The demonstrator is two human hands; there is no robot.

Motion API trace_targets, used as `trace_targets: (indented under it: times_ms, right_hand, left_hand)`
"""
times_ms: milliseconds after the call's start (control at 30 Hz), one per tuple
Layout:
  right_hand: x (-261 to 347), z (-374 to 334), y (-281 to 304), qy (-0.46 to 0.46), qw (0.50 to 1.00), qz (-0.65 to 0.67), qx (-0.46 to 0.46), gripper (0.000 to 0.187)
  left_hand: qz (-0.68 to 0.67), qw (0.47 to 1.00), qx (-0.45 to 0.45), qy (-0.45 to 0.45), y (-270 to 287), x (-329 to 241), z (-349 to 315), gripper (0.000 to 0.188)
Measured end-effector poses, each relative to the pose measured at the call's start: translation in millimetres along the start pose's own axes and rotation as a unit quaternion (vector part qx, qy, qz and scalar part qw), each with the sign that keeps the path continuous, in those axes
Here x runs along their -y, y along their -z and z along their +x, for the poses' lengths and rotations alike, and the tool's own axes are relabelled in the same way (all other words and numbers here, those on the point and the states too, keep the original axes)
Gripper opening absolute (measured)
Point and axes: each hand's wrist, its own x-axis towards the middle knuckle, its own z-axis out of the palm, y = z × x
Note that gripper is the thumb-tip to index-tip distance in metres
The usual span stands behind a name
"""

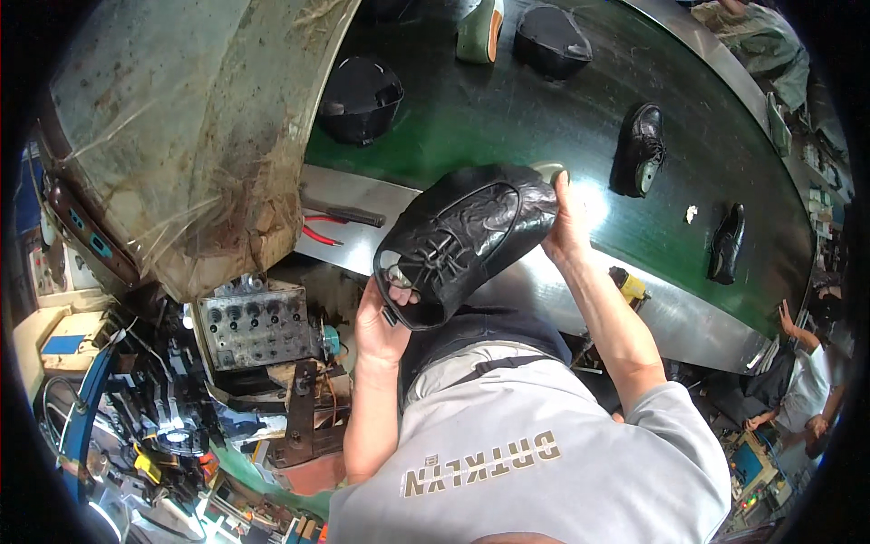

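In front of my body I hold a black leather lace-up shoe upper (489, 222), tilted with its laces facing me. My left hand (382, 326) is closed round its open heel end, and its fingertips show through the opening. At the other end my right hand (568, 222) grips the toe part from the side, its fingers partly hidden behind the leather. A pale green piece (548, 170) sticks out beside the right thumb; the shoe hides most of it, so its kind is unclear.
Over the green conveyor belt (453, 109) stand black rounded shoe parts (361, 100), a green shoe last (480, 34) and black shoes (642, 150). Red-handled pliers (322, 229) lie on the metal edge. A large machine hood (199, 136) bounds the left; other people work at far right.
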Motion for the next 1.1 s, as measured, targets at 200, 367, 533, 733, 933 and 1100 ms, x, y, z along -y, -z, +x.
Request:
trace_targets:
  times_ms: [200,367,533,733,933,1100]
  right_hand:
    - [-15.5,-11.6,-10.4,-0.012,0.998,-0.046,0.028,0.036]
    - [-34.7,-13.4,-3.0,-0.114,0.992,-0.014,0.057,0.036]
    - [-29.5,-26.2,-32.8,-0.061,0.990,-0.117,0.050,0.045]
    - [-23.3,-31.3,-65.0,-0.057,0.983,-0.142,0.098,0.040]
    - [-47.5,-12.1,-82.5,-0.007,0.979,-0.177,0.099,0.025]
    - [-65.9,-29.9,-110.5,-0.099,0.932,-0.302,0.174,0.022]
  left_hand:
    - [-0.088,0.987,0.116,0.062,26.4,6.5,7.7,0.026]
    - [-0.031,0.998,-0.006,0.048,40.4,23.3,12.2,0.043]
    - [-0.083,0.996,-0.025,0.008,49.9,23.6,8.9,0.043]
    - [-0.051,0.993,-0.021,-0.103,51.3,19.9,-5.9,0.021]
    - [-0.064,0.986,-0.106,-0.109,63.7,21.2,-34.1,0.032]
    - [0.011,0.998,0.042,0.042,87.7,9.4,-84.8,0.038]
